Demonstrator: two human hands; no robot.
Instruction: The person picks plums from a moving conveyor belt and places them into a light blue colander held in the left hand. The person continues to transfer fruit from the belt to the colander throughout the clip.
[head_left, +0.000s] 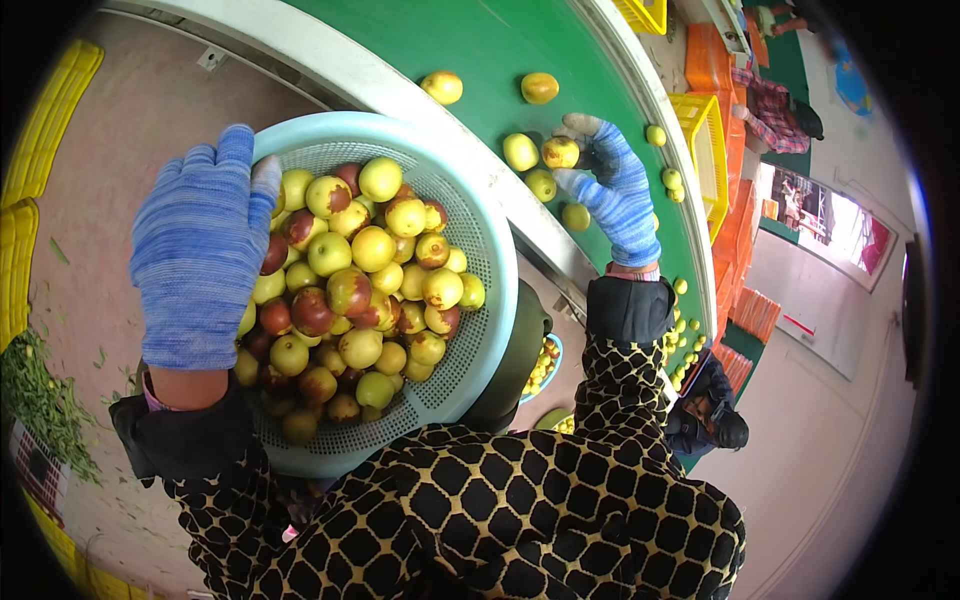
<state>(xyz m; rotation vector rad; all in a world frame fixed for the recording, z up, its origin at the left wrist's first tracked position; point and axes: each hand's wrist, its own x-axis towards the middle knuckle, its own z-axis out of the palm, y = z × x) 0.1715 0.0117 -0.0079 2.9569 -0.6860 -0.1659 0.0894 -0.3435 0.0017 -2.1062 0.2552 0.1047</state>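
Observation:
A light-blue perforated plastic basin (491, 330) full of green and red-brown jujube fruits (349, 292) rests in front of my body. My left hand (206, 247), in a blue knitted glove, grips the basin's left rim, the thumb over its inner side. Over the green conveyor belt (480, 45), my gloved right hand (607, 187) has a yellow-brown jujube (560, 152) between thumb and fingers. Close beside that fruit, green jujubes (520, 152) lie on the belt, and two yellow-brown ones (540, 88) lie farther up.
The belt's white metal edge (525, 202) runs past the basin's right side. Yellow crates (701, 142) and orange crates (735, 225) stand beyond the belt. Other people (705, 420) are at the right. A pile of leaves (45, 405) and yellow crates lie on the left floor.

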